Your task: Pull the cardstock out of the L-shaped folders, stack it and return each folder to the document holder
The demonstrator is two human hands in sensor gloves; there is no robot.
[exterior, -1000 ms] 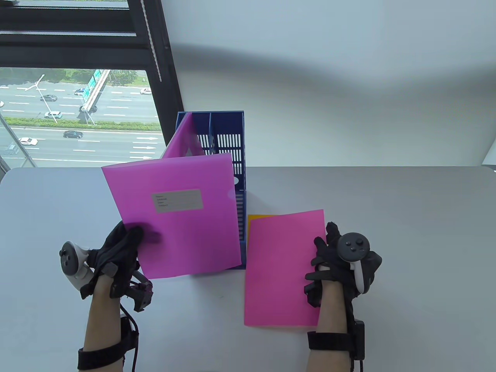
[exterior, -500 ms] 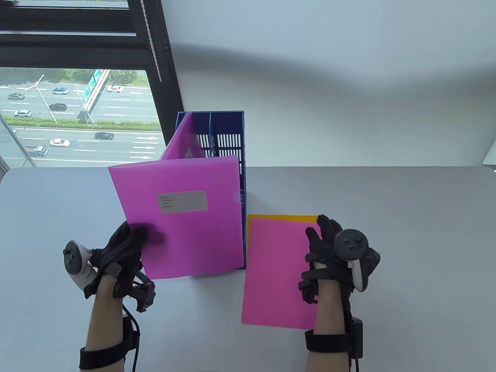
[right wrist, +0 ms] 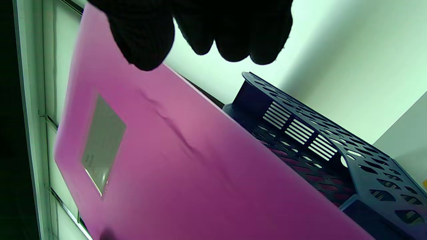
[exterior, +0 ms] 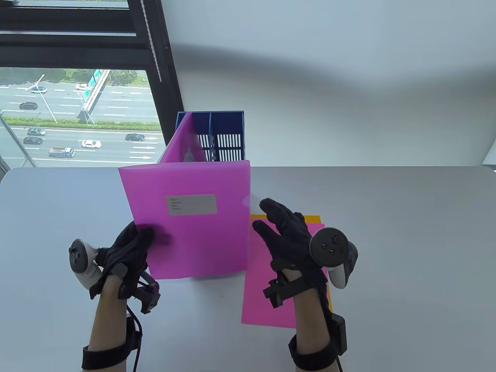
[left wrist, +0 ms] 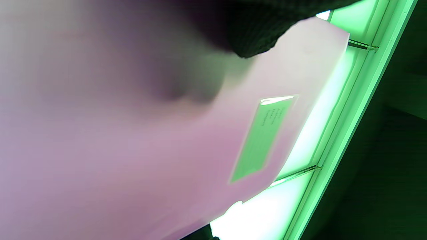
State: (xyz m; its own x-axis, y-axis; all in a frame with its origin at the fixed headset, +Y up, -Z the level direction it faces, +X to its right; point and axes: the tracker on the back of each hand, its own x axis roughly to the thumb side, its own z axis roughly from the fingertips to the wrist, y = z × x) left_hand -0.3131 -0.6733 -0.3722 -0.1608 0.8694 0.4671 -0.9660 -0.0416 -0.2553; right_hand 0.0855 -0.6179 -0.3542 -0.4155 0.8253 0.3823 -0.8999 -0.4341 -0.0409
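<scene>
My left hand (exterior: 131, 248) pinches the lower left corner of a translucent pink L-shaped folder (exterior: 193, 217) with a grey label, held upright in front of the blue document holder (exterior: 226, 133). Another pink folder (exterior: 182, 143) leans in the holder's left slot. To the right, pink cardstock (exterior: 263, 294) lies on an orange sheet (exterior: 312, 219) on the table. My right hand (exterior: 279, 228) hovers above that stack with its fingers spread, reaching toward the held folder's right edge and holding nothing. The right wrist view shows the folder (right wrist: 186, 160) and the holder (right wrist: 317, 146) just beyond my fingertips (right wrist: 146, 46).
The grey table (exterior: 407, 252) runs wide to the right and left of the work. A window (exterior: 73, 112) with a dark frame stands behind the table's left part, a white wall behind the rest.
The left hand has carried the folder to the right, in front of the holder. The right hand has let go of the pink cardstock, which now lies flat, and moved left toward the folder.
</scene>
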